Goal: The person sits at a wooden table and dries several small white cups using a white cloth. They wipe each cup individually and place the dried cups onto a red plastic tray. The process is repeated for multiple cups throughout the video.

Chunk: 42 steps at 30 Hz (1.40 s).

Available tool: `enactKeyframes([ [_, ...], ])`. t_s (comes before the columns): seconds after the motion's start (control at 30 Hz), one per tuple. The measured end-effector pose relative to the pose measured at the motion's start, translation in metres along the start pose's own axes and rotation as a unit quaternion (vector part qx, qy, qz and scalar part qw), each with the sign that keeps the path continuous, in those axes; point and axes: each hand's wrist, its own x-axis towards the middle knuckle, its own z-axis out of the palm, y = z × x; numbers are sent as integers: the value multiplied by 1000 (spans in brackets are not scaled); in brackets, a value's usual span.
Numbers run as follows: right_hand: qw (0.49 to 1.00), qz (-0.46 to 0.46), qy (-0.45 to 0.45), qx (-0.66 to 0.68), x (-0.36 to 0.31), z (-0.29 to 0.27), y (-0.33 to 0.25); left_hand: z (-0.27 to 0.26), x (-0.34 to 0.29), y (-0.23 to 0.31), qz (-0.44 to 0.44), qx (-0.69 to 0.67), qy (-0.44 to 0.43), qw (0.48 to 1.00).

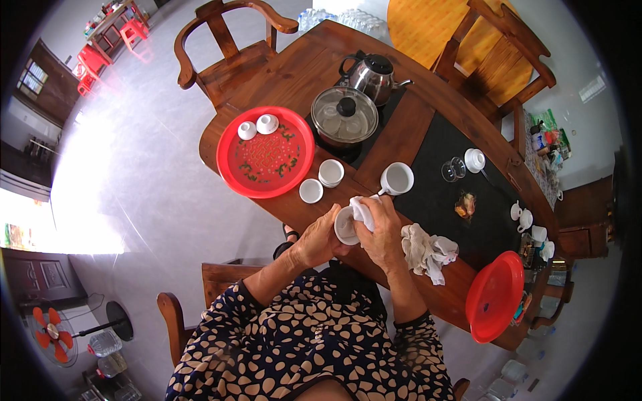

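Observation:
My left hand [317,240] grips a small white cup [345,227] from its left side, its mouth turned up toward me. Pinched in my right hand [381,235] is a white cloth [362,210], pressed against the cup's rim. Just beyond my hands stand a white handled cup [397,178], a short stack of white cups [331,172] and a single white cup [311,191]. A crumpled cloth [428,252] lies to the right of my right hand. Two small white cups [267,123] rest upside down on a red round tray [234,180] at the left.
A glass-lidded pot [344,120] and a steel kettle [376,77] stand at the table's far side. On the dark inlay sit a glass cup [453,170], a white lidded bowl [474,160] and a small brown figurine [465,204]. A red basin [495,297] is at the right edge.

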Motion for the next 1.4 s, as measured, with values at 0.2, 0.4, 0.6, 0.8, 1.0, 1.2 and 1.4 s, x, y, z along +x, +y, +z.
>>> enactKeyframes([
  [0.2,980,-184,-68,35,19,-10,3,-6,-3,9,-91,9,-70,993],
  [0.4,993,-78,-39,83,20,-8,2,6,-11,12,5,81,17,997],
  [0.6,999,21,13,41,13,-1,-2,5,-10,16,74,25,-58,995],
  [0.8,969,224,-6,102,2,2,-6,-1,-5,8,197,118,-48,972],
  [1.0,997,75,16,-30,-11,-6,-14,-14,-10,20,166,19,-50,985],
  [1.2,994,-81,-56,-39,0,-1,-16,-7,-12,22,124,11,-72,990],
  [1.4,990,-17,-126,-54,-8,-1,-17,-18,-12,19,123,55,-59,989],
])
